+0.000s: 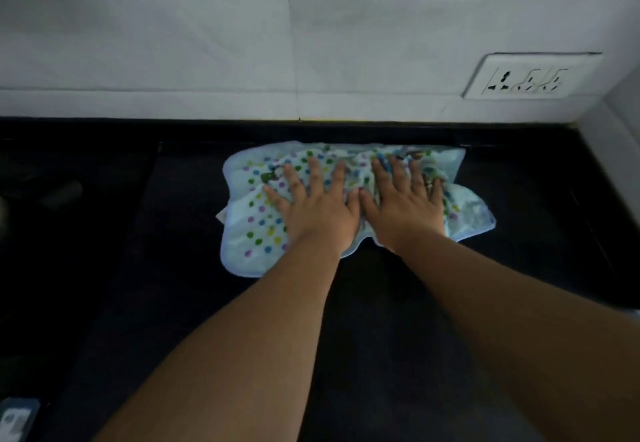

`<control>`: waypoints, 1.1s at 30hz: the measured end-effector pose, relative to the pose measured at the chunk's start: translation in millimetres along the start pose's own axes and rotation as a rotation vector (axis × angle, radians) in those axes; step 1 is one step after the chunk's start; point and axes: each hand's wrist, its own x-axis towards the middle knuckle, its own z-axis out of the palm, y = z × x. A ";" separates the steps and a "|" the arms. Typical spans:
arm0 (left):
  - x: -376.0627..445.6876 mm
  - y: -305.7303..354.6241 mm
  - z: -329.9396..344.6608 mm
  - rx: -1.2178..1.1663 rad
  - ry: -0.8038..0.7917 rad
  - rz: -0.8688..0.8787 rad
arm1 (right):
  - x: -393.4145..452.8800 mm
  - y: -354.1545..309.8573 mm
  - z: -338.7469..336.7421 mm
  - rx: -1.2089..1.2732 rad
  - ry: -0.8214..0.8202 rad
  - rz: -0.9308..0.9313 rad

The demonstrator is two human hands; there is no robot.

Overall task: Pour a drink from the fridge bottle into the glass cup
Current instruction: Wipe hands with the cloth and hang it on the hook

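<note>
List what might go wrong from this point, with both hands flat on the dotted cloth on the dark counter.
1. The cloth is bunched under the right hand; pressing there may wipe unevenly or let it slide along the black counter.
2. The left hand and right hand touch at the thumbs, so pushing sideways could crumple the cloth further.
3. No bottle or glass is in view, so pouring cannot start from here; the dim object at the left edge is too dark to identify.

Pale blue cloth [252, 234] with multicoloured dots; black counter [173, 303]; seemingly white wall [207, 43].
</note>
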 end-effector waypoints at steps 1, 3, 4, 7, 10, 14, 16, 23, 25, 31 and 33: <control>-0.4 18.8 3.1 0.004 -0.004 0.040 | 0.3 20.5 -2.7 -0.004 0.007 0.046; -12.0 56.7 10.5 0.005 0.001 0.127 | -5.6 59.7 -9.6 -0.018 0.017 0.133; -21.5 74.6 14.2 0.001 0.010 0.176 | -11.0 76.7 -12.2 -0.023 0.022 0.172; -49.0 107.6 25.6 -0.023 0.017 0.281 | -33.8 106.3 -14.8 -0.029 0.019 0.251; -70.5 110.6 35.3 -0.039 0.024 0.330 | -61.0 112.8 -9.8 -0.004 0.033 0.299; -99.2 95.0 39.5 -0.082 0.031 0.402 | -98.4 101.6 -0.8 0.018 0.049 0.333; -112.4 81.7 41.2 -0.100 0.041 0.439 | -116.0 91.2 5.0 0.016 0.058 0.342; -150.5 7.4 44.9 -0.103 0.089 0.420 | -164.7 28.1 20.5 0.014 0.004 0.305; -158.5 -17.0 42.9 -0.075 0.106 0.383 | -172.8 5.9 24.5 0.013 -0.009 0.278; -183.1 -84.2 37.3 -0.043 0.146 0.248 | -193.0 -54.8 34.7 0.038 -0.041 0.156; -193.1 -107.4 37.5 -0.037 0.156 0.219 | -203.5 -73.8 38.4 0.049 -0.048 0.111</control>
